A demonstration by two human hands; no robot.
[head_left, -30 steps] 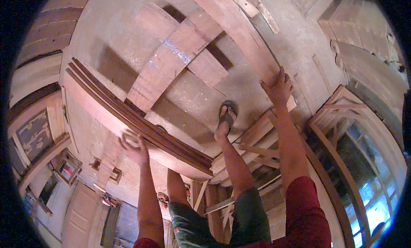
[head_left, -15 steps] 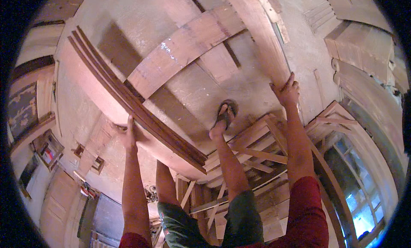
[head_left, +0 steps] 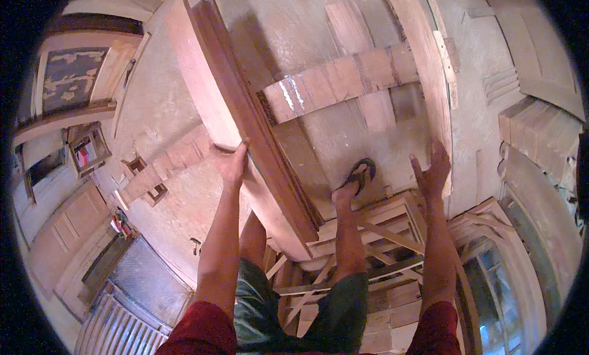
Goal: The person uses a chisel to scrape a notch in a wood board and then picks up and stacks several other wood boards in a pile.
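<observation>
My left hand [head_left: 230, 164] is closed on the edge of a long wooden beam [head_left: 205, 91], which has a pale smooth face and dark grooved ridges along its other side. The beam slants from the upper left down toward my legs, lying across a broad plank [head_left: 350, 79] with white smears. At the right, my right hand [head_left: 433, 171] has its fingers spread and holds nothing. It is beside the lower end of a second long board [head_left: 426, 54], which rests over the plank's far end; whether they touch is unclear.
My sandalled foot [head_left: 359, 176] stands between the two long pieces. Wooden frames with cross braces [head_left: 392, 238] lie close by my legs. A window frame [head_left: 500, 281] is at the lower right, stacked timber [head_left: 540, 134] at the right, and a slatted panel [head_left: 123, 321] at the lower left.
My right hand has come off the right-hand board and its fingers have spread. The left beam now appears steeper, with my left hand still on it. The whole view has shifted.
</observation>
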